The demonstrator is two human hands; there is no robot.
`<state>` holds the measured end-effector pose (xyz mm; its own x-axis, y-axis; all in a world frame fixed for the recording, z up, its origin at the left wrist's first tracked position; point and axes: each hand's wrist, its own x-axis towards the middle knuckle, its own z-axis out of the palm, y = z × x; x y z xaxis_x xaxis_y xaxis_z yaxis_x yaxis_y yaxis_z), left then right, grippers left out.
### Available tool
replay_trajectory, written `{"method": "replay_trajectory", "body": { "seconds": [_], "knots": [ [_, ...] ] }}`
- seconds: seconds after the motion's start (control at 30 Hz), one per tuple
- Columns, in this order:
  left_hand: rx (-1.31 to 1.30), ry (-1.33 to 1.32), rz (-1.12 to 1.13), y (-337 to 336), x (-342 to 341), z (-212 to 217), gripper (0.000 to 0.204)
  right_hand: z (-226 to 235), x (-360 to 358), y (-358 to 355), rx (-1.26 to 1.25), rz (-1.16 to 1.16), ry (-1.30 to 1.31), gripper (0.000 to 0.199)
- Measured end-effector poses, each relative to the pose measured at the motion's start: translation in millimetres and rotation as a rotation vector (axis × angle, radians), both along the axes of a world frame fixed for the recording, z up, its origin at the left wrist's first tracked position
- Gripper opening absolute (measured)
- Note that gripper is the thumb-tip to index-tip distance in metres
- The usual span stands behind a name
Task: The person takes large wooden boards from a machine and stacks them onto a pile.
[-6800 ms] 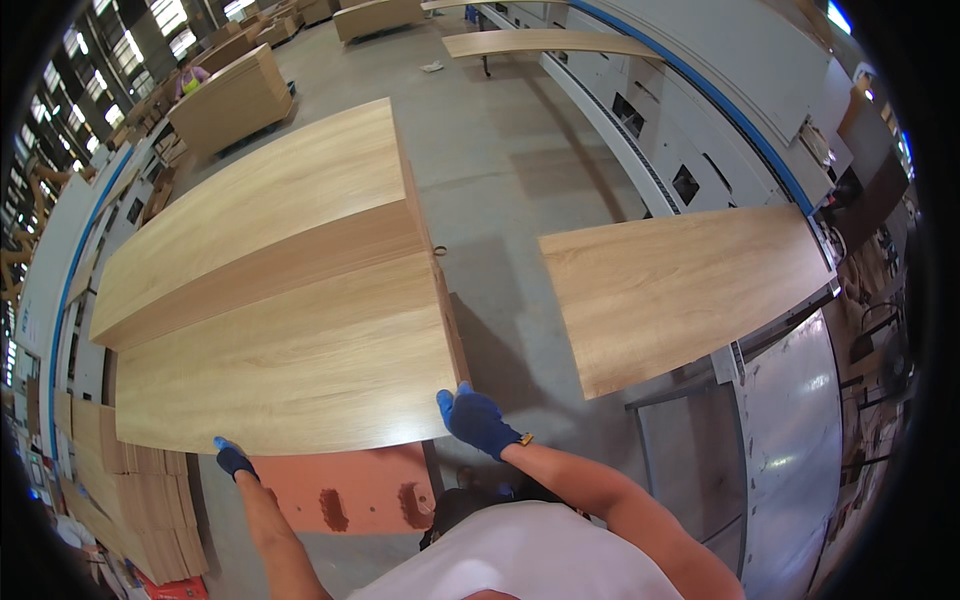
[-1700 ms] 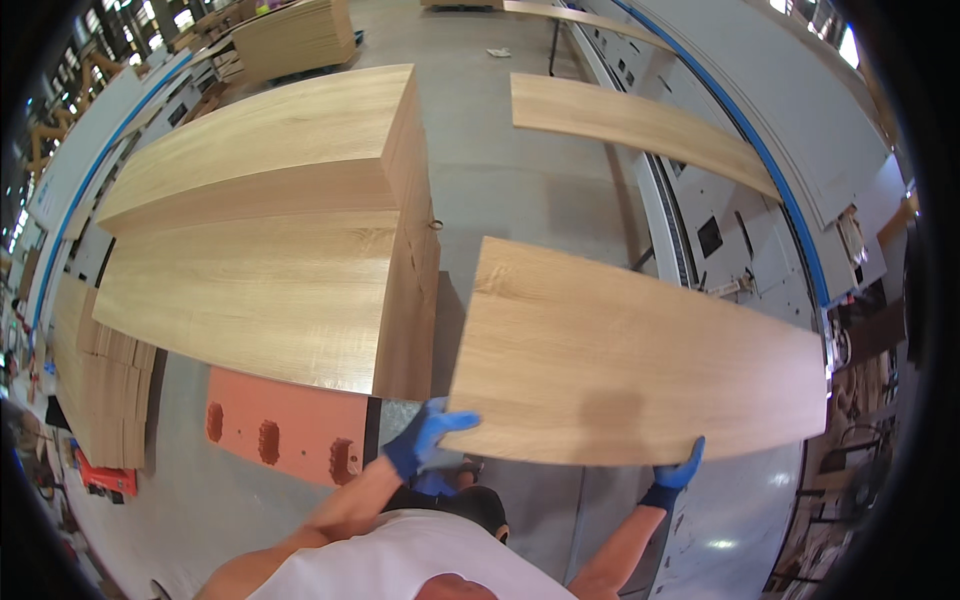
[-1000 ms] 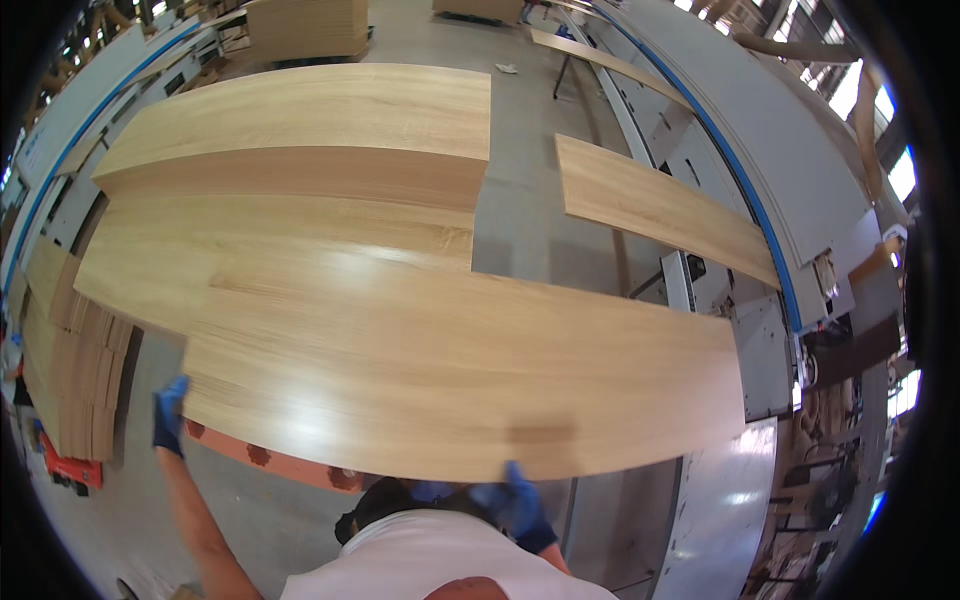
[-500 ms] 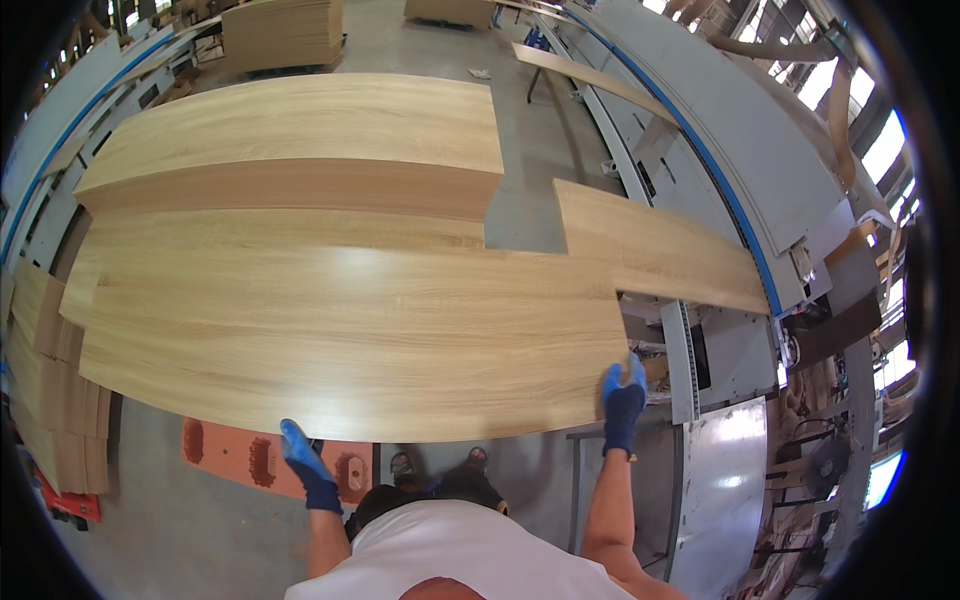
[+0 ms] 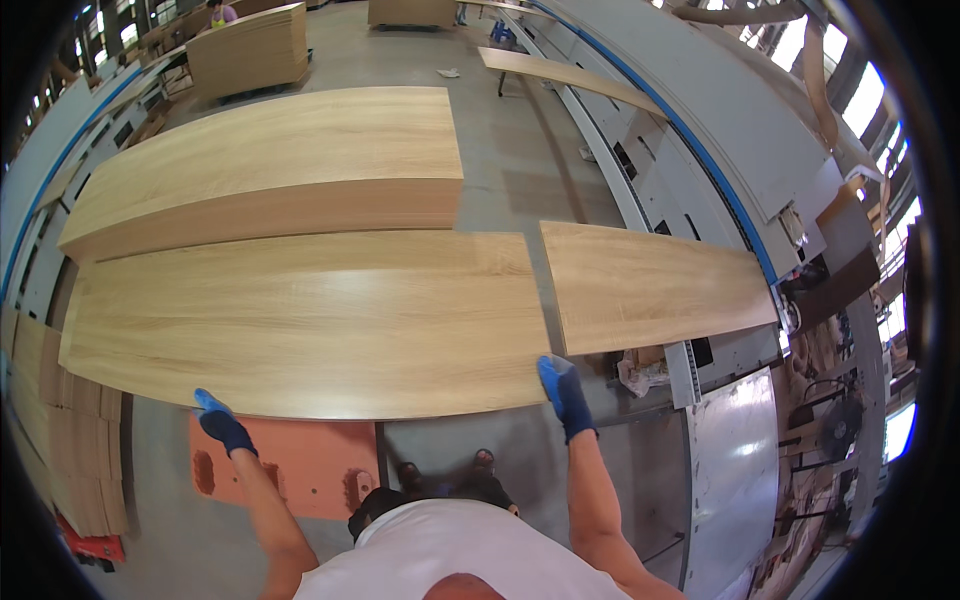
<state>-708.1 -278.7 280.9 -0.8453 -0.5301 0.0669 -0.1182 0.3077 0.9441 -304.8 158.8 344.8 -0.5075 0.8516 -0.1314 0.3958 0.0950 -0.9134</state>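
Observation:
A long light wood-grain panel (image 5: 310,325) lies flat in front of me, its length running left to right. Blue fingertips of my left hand (image 5: 223,420), in a blue glove with a dark cuff, close on its front edge toward the left end. At the panel's front right corner, my right hand (image 5: 567,398), gloved alike, holds the short end, fingers against the edge. The undersides of both grips are hidden. Beyond the panel stands a tall stack of matching panels (image 5: 280,135). Right of it, across a narrow gap, another panel (image 5: 650,290) rests on the machine side.
A long grey machine with a blue strip (image 5: 640,75) runs along the right. Below it is a shiny metal sheet (image 5: 733,470). An orange-red pallet-like board (image 5: 290,465) lies by my feet. Stacked boards (image 5: 90,450) stand at left; another person (image 5: 222,14) is far back.
The long panel has shifted left, drawing apart from the panel on the machine side. Both hands moved left, the left one sliding farther along the front edge. My view has shifted too.

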Motion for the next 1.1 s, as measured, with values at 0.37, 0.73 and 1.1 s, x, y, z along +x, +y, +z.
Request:
{"method": "replay_trajectory", "body": {
  "seconds": [0.37, 0.73, 1.1],
  "knots": [
    [-0.41, -0.099, 0.067, -80.2, -97.8, -1.4, 0.059, 13.0, -77.3, -58.4, 0.057, 0.177, -0.057, 0.033],
    [-0.901, -0.103, 0.061, -105.7, -110.9, 22.0, 0.068, 9.9, -96.8, -89.6, 0.37, 0.11, -0.197, 0.041],
    [0.214, 0.123, -1.144, 234.6, 265.1, 141.0, 0.032, -1.7, 169.7, -10.3, -0.761, -0.233, 0.232, 0.031]
  ]
}}
